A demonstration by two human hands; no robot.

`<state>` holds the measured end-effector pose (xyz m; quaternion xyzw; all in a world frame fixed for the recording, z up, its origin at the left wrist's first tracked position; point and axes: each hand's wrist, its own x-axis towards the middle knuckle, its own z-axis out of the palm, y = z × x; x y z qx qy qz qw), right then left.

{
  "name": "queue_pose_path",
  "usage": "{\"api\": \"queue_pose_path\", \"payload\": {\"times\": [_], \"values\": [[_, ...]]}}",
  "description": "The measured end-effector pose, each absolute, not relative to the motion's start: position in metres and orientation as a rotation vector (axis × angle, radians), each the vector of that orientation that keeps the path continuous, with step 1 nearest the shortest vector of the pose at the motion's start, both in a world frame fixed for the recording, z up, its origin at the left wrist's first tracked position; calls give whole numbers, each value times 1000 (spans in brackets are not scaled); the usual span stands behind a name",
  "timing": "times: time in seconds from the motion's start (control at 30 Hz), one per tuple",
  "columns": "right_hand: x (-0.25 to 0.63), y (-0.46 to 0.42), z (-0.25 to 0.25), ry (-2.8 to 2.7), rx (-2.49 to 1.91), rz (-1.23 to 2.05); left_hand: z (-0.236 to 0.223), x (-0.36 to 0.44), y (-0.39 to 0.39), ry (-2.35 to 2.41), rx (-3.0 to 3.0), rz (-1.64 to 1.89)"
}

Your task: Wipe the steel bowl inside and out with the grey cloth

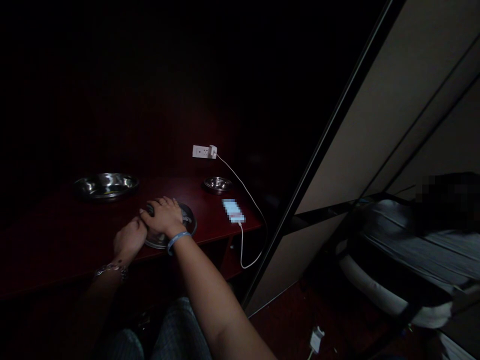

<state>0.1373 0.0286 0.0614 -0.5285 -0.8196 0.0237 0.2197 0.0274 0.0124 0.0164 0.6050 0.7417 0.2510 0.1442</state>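
On the front part of the dark red desk, a shallow round steel plate (192, 231) lies under my hands. My right hand (165, 217), with a blue wristband, reaches over the plate; its fingers are bent round a dark, greenish thing (150, 208), mostly hidden. At the plate's left edge is my left hand (130, 239), its fingers closed and touching my right thumb. A bracelet circles the left wrist. What the left fingers hold is hidden. Some pale, thin marks or pieces (187, 218) show on the plate beside my right hand.
A large steel dish (107, 186) stands back left, a small steel bowl (217, 184) back right. A lit phone (233, 211) lies near the right edge, its white cable (255, 200) looping to a wall socket (200, 151). A person in grey (420, 235) sits beyond the partition (333, 140).
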Motion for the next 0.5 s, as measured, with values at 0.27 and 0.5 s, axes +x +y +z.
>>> {"api": "queue_pose_path", "payload": {"times": [0.27, 0.5], "values": [[137, 25, 67, -2227, -1464, 53, 27, 33, 6, 2173, 1670, 706], [137, 29, 61, -2247, -1456, 35, 18, 30, 12, 2176, 1658, 709]]}}
